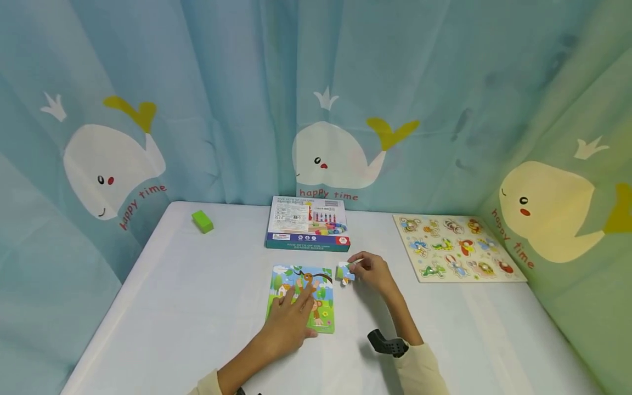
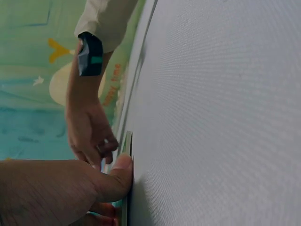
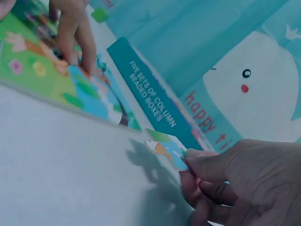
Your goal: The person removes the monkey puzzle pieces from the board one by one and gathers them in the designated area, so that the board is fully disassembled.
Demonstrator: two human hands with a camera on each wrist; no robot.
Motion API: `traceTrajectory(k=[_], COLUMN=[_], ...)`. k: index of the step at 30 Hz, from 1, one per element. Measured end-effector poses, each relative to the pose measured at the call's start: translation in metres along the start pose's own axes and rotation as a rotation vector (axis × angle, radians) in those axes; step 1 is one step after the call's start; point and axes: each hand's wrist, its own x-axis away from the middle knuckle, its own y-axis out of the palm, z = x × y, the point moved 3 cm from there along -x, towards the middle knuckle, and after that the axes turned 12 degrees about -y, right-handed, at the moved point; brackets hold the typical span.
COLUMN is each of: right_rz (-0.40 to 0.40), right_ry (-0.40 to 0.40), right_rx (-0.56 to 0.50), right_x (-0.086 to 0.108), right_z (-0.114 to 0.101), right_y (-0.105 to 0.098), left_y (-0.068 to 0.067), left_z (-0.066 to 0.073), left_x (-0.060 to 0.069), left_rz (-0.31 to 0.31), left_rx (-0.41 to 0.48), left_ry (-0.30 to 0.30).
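A jigsaw puzzle (image 1: 324,323) with a monkey picture lies flat on the white table. My left hand (image 1: 288,325) rests over its lower left part, fingertips pressing the picture. In the left wrist view the thumb (image 2: 121,172) of that hand touches the board's edge. Just right of the board's upper corner, my right hand (image 1: 373,272) pinches a puzzle piece (image 3: 164,147) between thumb and fingers. The piece is blue, green and orange, and in the right wrist view it is held above the table, casting a shadow.
Behind the puzzle lies a beaded-boxes carton (image 1: 308,225). A wooden board with insect pictures (image 1: 459,249) is at the right, and a green block (image 1: 202,221) sits at the far left. A whale-print curtain (image 1: 237,109) rises along the table's back and sides.
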Motion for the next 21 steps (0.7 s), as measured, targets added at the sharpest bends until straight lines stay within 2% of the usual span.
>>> traceTrajectory(k=[12, 21], right_rz=[0.010, 0.032], right_ry=[0.003, -0.011], right_rx=[0.160, 0.235], right_x=[0.0044, 0.0060], right_z=[0.0079, 0.0081], right_y=[0.0045, 0.0064], left_y=[-0.0006, 0.0009], left_z=[-0.0017, -0.0022], left_x=[-0.0003, -0.0010], left_rz=[0.010, -0.003], left_rx=[0.013, 0.023], left_ry=[0.001, -0.004])
